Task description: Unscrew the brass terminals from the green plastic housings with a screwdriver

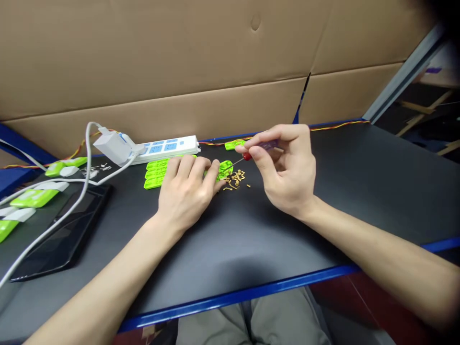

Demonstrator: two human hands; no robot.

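Note:
My left hand (189, 187) rests low over the table, its fingers closed around a bright green plastic shell (225, 168) that pokes out past the fingertips. In my right hand (289, 175) is a screwdriver (247, 156), with a red collar and a purplish handle partly hidden by the fingers. Its thin shaft slants down to the left, the tip at the green shell. Small brass-coloured pins (237, 177) lie loose just beside the shell. Left of my left hand, several more green shells (154, 176) sit in a row, partly covered by it.
A white power strip (168, 147) with a plugged-in adapter (114, 147) stands behind. Its white cable (82, 199) loops over a black tablet (64, 235). Green-and-white pieces (36, 196) lie at left. Another green piece (234, 144) is behind the pins. A cardboard wall (179, 62) closes the back.

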